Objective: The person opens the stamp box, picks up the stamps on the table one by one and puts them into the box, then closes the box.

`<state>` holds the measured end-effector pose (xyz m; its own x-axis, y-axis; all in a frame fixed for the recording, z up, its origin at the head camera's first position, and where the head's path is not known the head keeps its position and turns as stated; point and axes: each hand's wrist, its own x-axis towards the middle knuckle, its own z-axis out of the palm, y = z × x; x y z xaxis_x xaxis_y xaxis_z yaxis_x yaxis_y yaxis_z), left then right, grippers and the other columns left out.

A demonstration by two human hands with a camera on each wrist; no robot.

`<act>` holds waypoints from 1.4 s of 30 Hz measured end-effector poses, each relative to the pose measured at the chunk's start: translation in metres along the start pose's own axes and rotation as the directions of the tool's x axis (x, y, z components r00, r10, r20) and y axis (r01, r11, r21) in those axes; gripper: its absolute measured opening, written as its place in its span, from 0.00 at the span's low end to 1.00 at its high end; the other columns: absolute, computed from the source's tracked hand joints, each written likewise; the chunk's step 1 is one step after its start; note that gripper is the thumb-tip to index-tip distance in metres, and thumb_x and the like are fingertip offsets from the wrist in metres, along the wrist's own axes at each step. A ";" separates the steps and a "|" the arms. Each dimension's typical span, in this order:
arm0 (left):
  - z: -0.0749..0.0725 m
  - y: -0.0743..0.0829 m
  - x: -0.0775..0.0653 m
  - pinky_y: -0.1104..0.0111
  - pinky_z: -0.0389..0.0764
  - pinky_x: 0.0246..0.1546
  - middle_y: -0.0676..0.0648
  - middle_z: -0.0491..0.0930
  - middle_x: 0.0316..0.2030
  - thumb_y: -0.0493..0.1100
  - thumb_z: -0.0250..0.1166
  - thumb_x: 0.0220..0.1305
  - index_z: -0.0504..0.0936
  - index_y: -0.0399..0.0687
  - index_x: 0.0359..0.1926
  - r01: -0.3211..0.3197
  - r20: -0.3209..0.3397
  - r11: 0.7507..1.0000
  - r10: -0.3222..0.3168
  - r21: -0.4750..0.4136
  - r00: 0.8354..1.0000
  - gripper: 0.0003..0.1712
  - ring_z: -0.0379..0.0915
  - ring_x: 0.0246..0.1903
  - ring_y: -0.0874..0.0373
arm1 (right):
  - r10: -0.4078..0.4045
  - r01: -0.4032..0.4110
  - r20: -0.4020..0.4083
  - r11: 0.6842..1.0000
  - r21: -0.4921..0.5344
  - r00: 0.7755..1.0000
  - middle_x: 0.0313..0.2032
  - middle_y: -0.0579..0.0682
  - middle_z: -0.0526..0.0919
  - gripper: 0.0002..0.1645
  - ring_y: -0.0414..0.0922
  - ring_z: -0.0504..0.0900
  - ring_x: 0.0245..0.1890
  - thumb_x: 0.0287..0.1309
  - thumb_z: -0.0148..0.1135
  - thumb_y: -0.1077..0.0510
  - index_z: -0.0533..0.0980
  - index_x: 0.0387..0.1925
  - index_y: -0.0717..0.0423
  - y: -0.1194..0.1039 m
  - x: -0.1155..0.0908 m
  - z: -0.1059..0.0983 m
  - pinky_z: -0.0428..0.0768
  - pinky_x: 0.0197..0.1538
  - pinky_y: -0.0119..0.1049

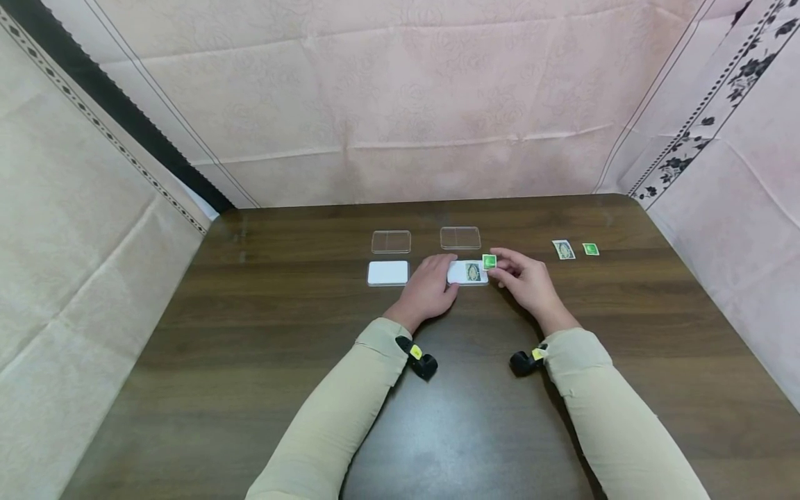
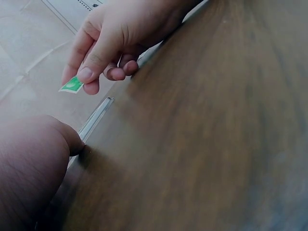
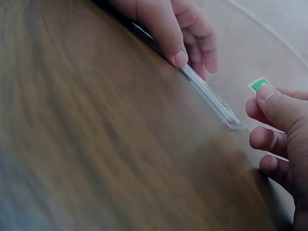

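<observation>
In the head view my left hand (image 1: 429, 283) grips the left end of a flat white case (image 1: 457, 272), thumb at its near edge and fingers at the far one. The wrist views show the case's clear plastic side (image 3: 211, 98) low on the table. A stamp with an oval design (image 1: 473, 271) lies on the white face. Between thumb and fingertips, my right hand (image 1: 523, 280) pinches a small green stamp (image 1: 489, 262) with a white border. It is held up over the case's right end, and the other fingers are loosely bent (image 3: 269, 139).
Left of my left hand lies a second flat white case (image 1: 387, 273). Behind the cases are two clear plastic lids, one left (image 1: 391, 242) and one right (image 1: 460, 237). To the right lie another oval-design stamp (image 1: 564, 250) and a green stamp (image 1: 590, 249) on the wooden table (image 1: 262, 333).
</observation>
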<state>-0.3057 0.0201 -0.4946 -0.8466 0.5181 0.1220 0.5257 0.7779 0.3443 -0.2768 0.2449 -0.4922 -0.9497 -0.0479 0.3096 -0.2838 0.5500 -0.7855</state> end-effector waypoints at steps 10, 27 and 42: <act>-0.001 0.001 0.000 0.62 0.57 0.73 0.45 0.66 0.72 0.50 0.58 0.73 0.62 0.44 0.74 0.009 0.005 1.000 -0.009 -0.019 1.000 0.34 0.58 0.72 0.51 | -0.040 0.041 0.015 0.998 -0.049 0.999 0.36 0.52 0.87 0.20 0.45 0.79 0.34 0.63 0.69 0.60 0.81 0.57 0.55 -0.007 0.003 0.012 0.75 0.37 0.30; -0.005 -0.002 -0.001 0.58 0.63 0.71 0.44 0.67 0.71 0.49 0.64 0.70 0.61 0.46 0.75 0.040 -0.007 0.988 -0.042 -0.152 0.999 0.37 0.59 0.72 0.49 | -0.096 0.109 0.087 0.980 -0.167 0.992 0.34 0.52 0.84 0.19 0.49 0.70 0.35 0.65 0.68 0.57 0.81 0.56 0.58 -0.018 0.014 0.033 0.69 0.36 0.41; -0.006 -0.002 0.000 0.58 0.64 0.70 0.45 0.69 0.70 0.48 0.64 0.70 0.63 0.45 0.73 0.033 -0.016 0.986 -0.036 -0.160 0.999 0.35 0.60 0.71 0.49 | -0.049 0.059 0.056 0.980 -0.192 0.997 0.33 0.54 0.84 0.17 0.51 0.72 0.38 0.67 0.64 0.58 0.82 0.55 0.59 -0.030 0.017 0.049 0.70 0.39 0.43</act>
<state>-0.3073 0.0166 -0.4897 -0.8661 0.4840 0.1246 0.4774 0.7273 0.4930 -0.2911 0.1865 -0.4899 -0.9405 -0.1212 0.3175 -0.3086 0.6960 -0.6483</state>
